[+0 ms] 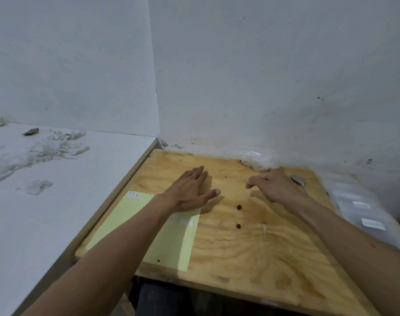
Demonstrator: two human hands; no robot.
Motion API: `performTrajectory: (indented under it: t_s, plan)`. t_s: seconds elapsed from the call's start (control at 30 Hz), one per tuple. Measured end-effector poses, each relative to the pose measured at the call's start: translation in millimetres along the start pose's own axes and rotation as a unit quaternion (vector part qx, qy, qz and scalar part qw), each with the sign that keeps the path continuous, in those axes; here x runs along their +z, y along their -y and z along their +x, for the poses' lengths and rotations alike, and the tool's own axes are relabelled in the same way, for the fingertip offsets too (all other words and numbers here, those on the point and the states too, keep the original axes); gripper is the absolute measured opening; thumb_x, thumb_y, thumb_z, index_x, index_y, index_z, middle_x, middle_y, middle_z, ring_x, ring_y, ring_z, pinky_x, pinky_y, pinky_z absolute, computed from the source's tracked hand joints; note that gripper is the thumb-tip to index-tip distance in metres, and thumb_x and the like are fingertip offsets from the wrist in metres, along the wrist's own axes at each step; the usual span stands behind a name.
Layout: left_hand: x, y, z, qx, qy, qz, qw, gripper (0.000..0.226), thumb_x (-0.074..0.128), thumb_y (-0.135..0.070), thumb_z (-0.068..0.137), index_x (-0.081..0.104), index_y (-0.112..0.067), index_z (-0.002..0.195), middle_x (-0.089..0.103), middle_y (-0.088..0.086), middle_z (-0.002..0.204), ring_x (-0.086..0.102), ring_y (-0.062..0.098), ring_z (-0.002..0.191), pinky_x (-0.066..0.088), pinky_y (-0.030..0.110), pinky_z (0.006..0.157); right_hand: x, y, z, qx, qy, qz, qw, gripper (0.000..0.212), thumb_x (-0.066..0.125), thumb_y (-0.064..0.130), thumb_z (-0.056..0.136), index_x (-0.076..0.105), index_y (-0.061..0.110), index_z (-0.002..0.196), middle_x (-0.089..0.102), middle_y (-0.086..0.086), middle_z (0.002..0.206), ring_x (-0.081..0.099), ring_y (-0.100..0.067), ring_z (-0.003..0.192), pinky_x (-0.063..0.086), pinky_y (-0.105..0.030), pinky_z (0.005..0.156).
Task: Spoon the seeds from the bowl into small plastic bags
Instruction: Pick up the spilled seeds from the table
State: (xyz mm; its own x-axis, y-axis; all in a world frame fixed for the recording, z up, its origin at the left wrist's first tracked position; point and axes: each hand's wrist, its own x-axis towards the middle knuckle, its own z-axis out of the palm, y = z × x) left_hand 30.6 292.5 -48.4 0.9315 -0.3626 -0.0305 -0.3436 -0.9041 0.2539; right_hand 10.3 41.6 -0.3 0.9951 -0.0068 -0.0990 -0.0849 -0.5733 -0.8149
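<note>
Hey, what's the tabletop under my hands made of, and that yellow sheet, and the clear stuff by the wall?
The tabletop looks like unfinished plywood: swirling grain, knots, matte surface. The yellow sheet under the left hand's wrist looks like matte paper, flat with crisp edges. The clear stuff near the right hand is probably thin plastic film, crinkled and glossy; blur leaves that open.

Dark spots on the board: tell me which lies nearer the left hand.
The farther dark spot, just beyond the thumb of the left hand; the other dark spot lies closer to the camera.
</note>
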Motion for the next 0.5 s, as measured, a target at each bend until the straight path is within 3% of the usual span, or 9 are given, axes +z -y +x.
performTrajectory:
  t_s: [0.07, 0.13, 0.3, 0.43, 0.5]
  plan:
    - [4.9, -15.1, 8.3, 0.001, 0.018, -0.024, 1.000, 0.084, 0.026, -0.066, 0.101, 0.007, -0.012, 0.162, -0.003, 0.006, 0.170, -0.002, 0.017, 0.157, -0.002, 0.036, 0.127, 4.8, -9.3, -9.5, -0.058, 0.000, -0.042, 0.997, 0.020, 0.076, 0.033, 0.088, 0.082, 0.020, 0.075, 0.067, 0.012, 0.060, 0.057, 0.006, 0.057, 0.039, -0.008, 0.051]
    - [13.0, -27.1, 14.6, 0.006, 0.034, -0.022, 0.999, 0.079, 0.022, -0.061, 0.104, 0.005, -0.011, 0.162, -0.005, 0.008, 0.170, -0.004, 0.018, 0.157, -0.003, 0.038, 0.127, 9.8, -17.4, -13.9, -0.075, 0.021, -0.058, 0.995, 0.015, 0.082, 0.040, 0.081, 0.084, 0.026, 0.077, 0.076, 0.013, 0.072, 0.065, 0.007, 0.069, 0.045, -0.014, 0.061]
    - [26.2, -34.2, 15.0, 0.000, 0.029, 0.020, 0.999, 0.074, 0.016, -0.056, 0.106, 0.002, -0.009, 0.162, -0.005, 0.008, 0.170, -0.007, 0.019, 0.157, -0.006, 0.037, 0.126, 16.8, -28.3, -18.6, -0.092, 0.052, -0.085, 0.991, 0.019, 0.089, 0.041, 0.072, 0.084, 0.032, 0.088, 0.073, 0.025, 0.076, 0.064, 0.018, 0.079, 0.042, -0.001, 0.064]
    - [28.6, -31.1, 16.9, 0.001, 0.026, 0.029, 0.999, 0.074, 0.016, -0.056, 0.106, 0.002, -0.010, 0.162, -0.004, 0.008, 0.170, -0.006, 0.019, 0.157, -0.006, 0.037, 0.125, 20.3, -25.3, -19.7, -0.086, 0.053, -0.057, 0.993, 0.009, 0.087, 0.034, 0.077, 0.083, 0.026, 0.078, 0.071, 0.019, 0.063, 0.063, 0.008, 0.063, 0.041, -0.006, 0.055]
    - [29.8, -31.7, 17.7, 0.001, 0.025, 0.035, 0.999, 0.074, 0.016, -0.056, 0.106, 0.003, -0.009, 0.162, -0.004, 0.008, 0.170, -0.006, 0.020, 0.157, -0.005, 0.037, 0.125, 17.9, -19.2, -20.3, 0.007, 0.075, 0.073, 0.994, 0.019, 0.078, 0.025, 0.084, 0.072, 0.013, 0.072, 0.058, 0.009, 0.054, 0.047, -0.005, 0.045, 0.035, -0.016, 0.043]
